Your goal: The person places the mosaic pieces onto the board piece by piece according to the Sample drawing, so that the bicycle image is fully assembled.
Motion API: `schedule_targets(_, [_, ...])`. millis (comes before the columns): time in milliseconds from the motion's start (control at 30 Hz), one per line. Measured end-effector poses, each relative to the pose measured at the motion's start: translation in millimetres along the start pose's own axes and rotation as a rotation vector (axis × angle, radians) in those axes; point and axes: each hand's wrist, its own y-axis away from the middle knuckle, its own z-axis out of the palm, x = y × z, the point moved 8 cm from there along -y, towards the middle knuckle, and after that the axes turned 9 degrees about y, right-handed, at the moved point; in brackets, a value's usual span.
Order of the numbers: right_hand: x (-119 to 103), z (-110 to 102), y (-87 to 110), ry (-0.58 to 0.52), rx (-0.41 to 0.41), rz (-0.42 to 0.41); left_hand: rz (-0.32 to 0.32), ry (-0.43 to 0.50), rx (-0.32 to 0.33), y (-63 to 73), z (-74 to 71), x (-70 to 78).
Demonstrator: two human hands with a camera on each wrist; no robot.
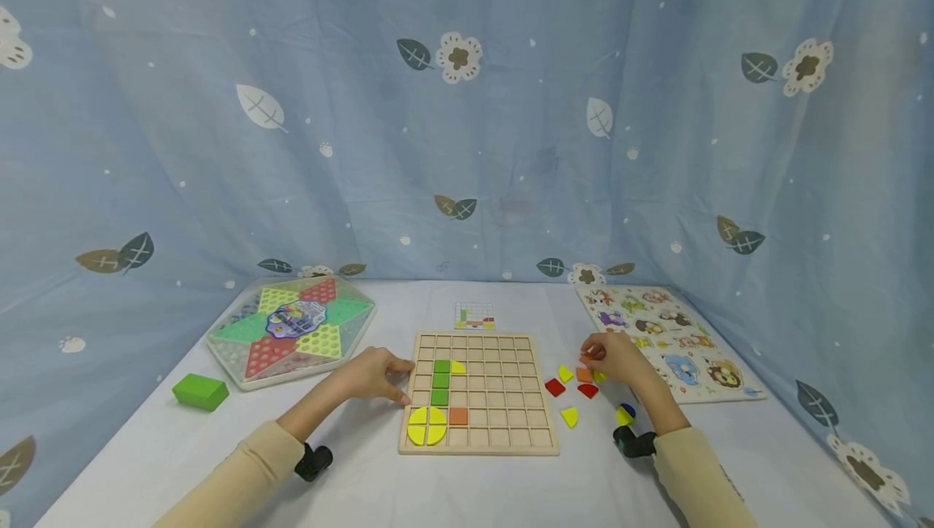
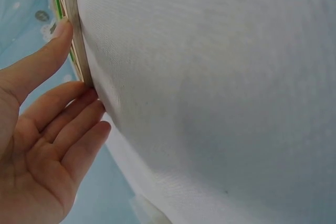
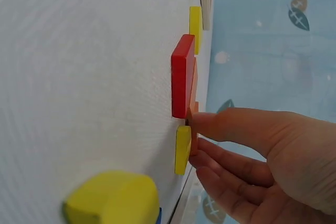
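A wooden grid board point(image 1: 503, 414) lies on the table in the head view. In its cells sit a yellow circle of quarter pieces point(image 1: 426, 426), a column of green squares point(image 1: 440, 382), a yellow quarter point(image 1: 458, 367) and an orange square point(image 1: 458, 415). My left hand point(image 1: 370, 374) rests thumb and fingertips against the board's left edge, fingers extended. Right of the board, my right hand point(image 1: 616, 356) pinches an orange piece point(image 3: 194, 145) between thumb and fingers, close over the loose pieces. Around it lie another orange square point(image 1: 584, 375), red pieces point(image 1: 555, 387) and yellow quarters point(image 1: 569, 417).
A small pattern card point(image 1: 474, 315) lies beyond the board. At the left are a star-shaped checkers board point(image 1: 295, 321) and a green block point(image 1: 200, 392). An animal picture board point(image 1: 682, 341) stands to the right. One yellow-and-blue piece point(image 1: 625, 414) lies near the right wrist.
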Motion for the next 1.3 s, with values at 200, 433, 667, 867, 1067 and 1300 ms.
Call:
schedule_targets(200, [-0.4, -5.7, -1.6, 0.021, 0.018, 0.034, -0.001, 0.0, 0.004, 0.5, -0.4, 1.1])
schedule_targets(433, [-20.5, -17.2, -2.8, 0.035, 0.051, -0.012, -0.011, 0.005, 0.005, 0.6, -0.1, 0.3])
schedule_targets(667, [-55.5, -31.0, 2.9, 0.036, 0.082, -0.134, -0.006, -0.002, 0.005, 0.3, -0.5, 1.0])
schedule_targets(867, [-85.2, -31.5, 7.5, 0.016, 0.095, -0.23, -0.004, 0.0, 0.005, 0.2, 0.0, 0.2])
schedule_targets(1067, [-121.2, -22.9, 13.4, -0.001, 0.064, -0.359, 0.003, -0.005, 0.002, -0.3, -0.1, 0.1])
schedule_targets(1300, [-154.4, 0.3, 18.3, -0.051, 0.016, -0.46, 0.005, -0.004, -0.009, -0.3, 0.5, 0.3])
